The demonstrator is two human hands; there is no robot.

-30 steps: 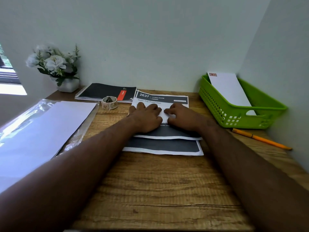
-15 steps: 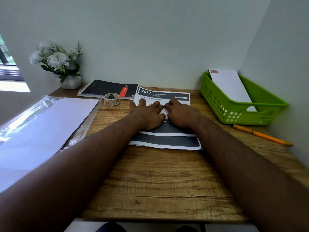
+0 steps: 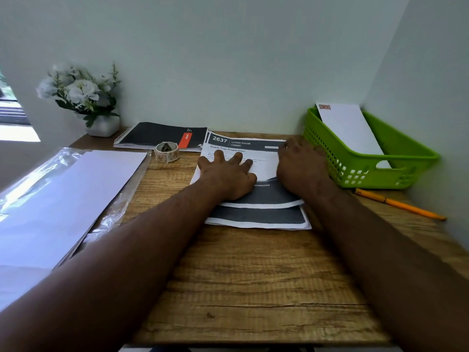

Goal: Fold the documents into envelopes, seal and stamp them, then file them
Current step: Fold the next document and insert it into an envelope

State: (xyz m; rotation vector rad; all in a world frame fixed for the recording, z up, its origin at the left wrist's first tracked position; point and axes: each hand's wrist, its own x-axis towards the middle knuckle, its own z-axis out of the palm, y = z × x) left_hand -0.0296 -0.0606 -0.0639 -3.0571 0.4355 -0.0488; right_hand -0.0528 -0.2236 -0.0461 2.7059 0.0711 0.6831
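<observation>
Documents (image 3: 256, 199): stacked sheets lying left of the green basket (image 3: 370, 174), which holds a stamped envelope (image 3: 350, 128).
Left hand (image 3: 228, 174): fingers spread flat, pressing the top sheet.
Right hand (image 3: 302, 166): on the sheet's right edge (finger position unclear).

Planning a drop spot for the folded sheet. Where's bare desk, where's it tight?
Biggest free patch: the wooden desk near the front edge, between the forearms, below the documents. A narrower strip runs between the plastic sleeve of envelopes and the documents. Crowded: the back row with notebook and stamp roll, and the right side by the green basket and pencil.
</observation>
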